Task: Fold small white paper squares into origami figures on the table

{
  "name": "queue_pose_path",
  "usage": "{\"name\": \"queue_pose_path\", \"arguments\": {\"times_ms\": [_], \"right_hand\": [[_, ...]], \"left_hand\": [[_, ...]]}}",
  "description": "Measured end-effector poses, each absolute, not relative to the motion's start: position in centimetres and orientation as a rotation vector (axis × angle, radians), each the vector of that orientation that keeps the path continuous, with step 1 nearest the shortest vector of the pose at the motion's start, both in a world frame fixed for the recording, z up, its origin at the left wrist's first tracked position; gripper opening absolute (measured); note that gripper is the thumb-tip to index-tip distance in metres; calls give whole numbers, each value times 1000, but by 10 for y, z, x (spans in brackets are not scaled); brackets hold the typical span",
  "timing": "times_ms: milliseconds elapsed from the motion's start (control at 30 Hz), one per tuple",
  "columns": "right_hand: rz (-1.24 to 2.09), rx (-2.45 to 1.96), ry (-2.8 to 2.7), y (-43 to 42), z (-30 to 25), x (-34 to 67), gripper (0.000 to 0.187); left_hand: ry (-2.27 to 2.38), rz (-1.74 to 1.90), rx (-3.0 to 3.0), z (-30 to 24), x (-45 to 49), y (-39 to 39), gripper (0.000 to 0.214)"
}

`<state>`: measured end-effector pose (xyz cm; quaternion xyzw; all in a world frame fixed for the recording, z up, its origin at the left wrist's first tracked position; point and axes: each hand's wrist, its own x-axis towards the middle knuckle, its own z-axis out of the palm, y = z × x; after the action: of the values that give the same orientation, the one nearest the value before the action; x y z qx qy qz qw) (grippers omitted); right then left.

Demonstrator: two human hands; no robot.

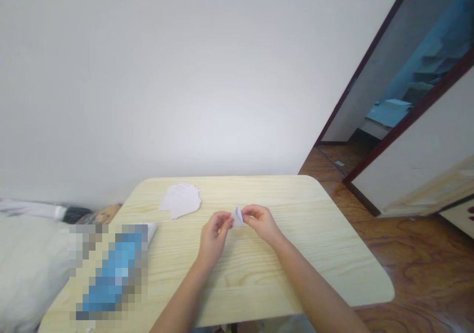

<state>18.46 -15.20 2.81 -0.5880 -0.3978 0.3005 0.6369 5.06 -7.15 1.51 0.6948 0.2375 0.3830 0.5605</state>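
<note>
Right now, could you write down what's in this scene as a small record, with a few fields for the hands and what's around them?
Left hand: pinching a folded white paper
Right hand: pinching the same paper from the other side
Surface: light wood table
Also on table: white paper sheet; blurred blue object
Floor: wooden floor
</note>
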Motion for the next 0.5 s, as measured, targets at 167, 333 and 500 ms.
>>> {"name": "queue_pose_path", "arguments": {"times_ms": [167,333,500], "right_hand": [[666,-1372,-993,-155,34,182,13],[541,-1424,-1102,-158,42,180,14],[420,-1447,-1119,-157,42,179,12]], "left_hand": [[578,876,1611,16,51,-71,20],[581,904,1538,16,52,-72,24],[567,866,1593,17,51,-71,22]]}}
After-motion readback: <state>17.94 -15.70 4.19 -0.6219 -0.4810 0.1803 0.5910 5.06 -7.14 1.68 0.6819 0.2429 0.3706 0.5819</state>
